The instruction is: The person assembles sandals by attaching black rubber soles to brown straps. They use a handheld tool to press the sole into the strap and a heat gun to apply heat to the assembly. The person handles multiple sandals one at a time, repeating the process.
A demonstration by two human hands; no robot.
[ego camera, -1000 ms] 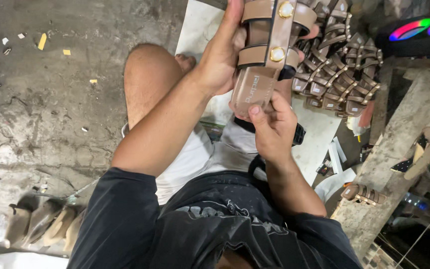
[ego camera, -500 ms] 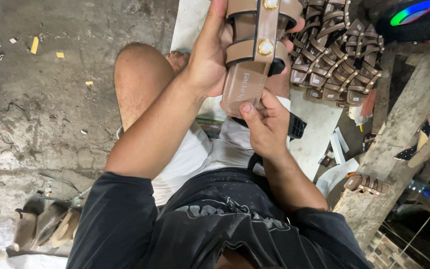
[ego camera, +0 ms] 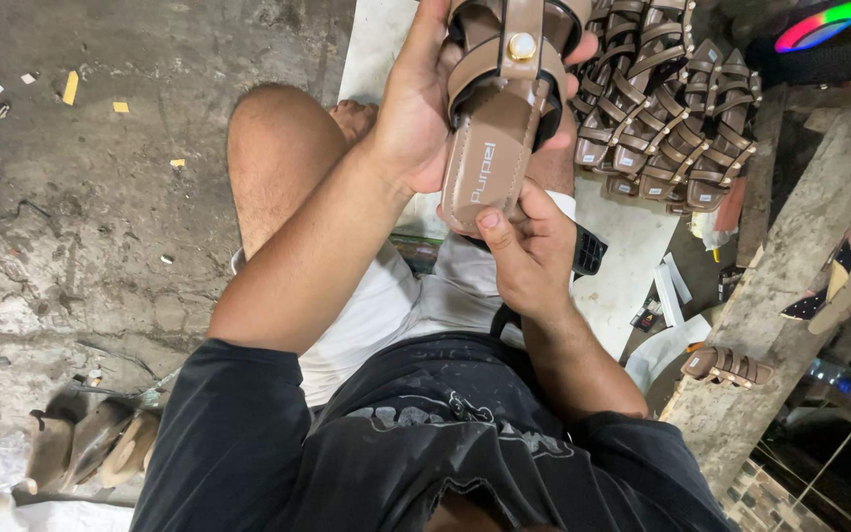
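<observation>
Head camera, single view: looks steeply down from close above the seated person's lap; hands and sandal (ego camera: 500, 118) near frame top, concrete floor (ego camera: 81, 217) left, sandal pile (ego camera: 672, 108) far right

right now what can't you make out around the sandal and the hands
Head view:
- Sandal: toe end cut off by the top edge.
- Left hand: fingertips hidden behind the sandal.
- Right hand: palm faces away.
- Pile of sandals: lower ones buried, count unclear.
</observation>
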